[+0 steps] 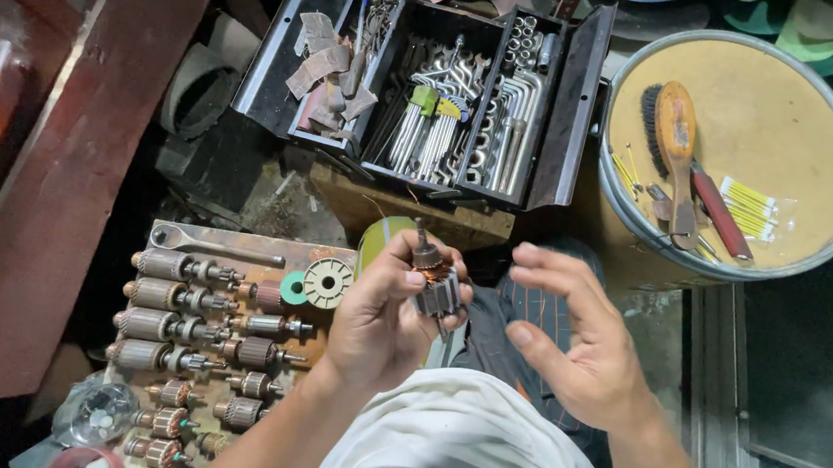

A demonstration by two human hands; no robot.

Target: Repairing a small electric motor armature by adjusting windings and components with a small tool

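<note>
Armature (435, 284), a small motor rotor with copper windings and a dark slotted core, sat upright in the person's left hand (384, 322), pinched between thumb and fingers above the lap. The right hand (573, 343) hovered just beside it, open and slack, fingers spread, gripping nothing and not touching the rotor.

To the left, a board (235, 244) carried rows of similar armatures (189, 330), larger ones at the top and smaller ones lower down, with a wrench (210, 243) lying along its far edge and a pale round slotted disc (328, 283) near its corner. An open metal toolbox (430, 85) beyond held wrenches, hex keys and sockets. To the right, a drum lid (778, 115) bore a wooden-backed brush (674, 136) and small hand tools.

Judging by the layout, many rotors already lay sorted on the board, while the one in hand appeared to be under inspection, not yet set down. How many remained to be handled could not be told.
</note>
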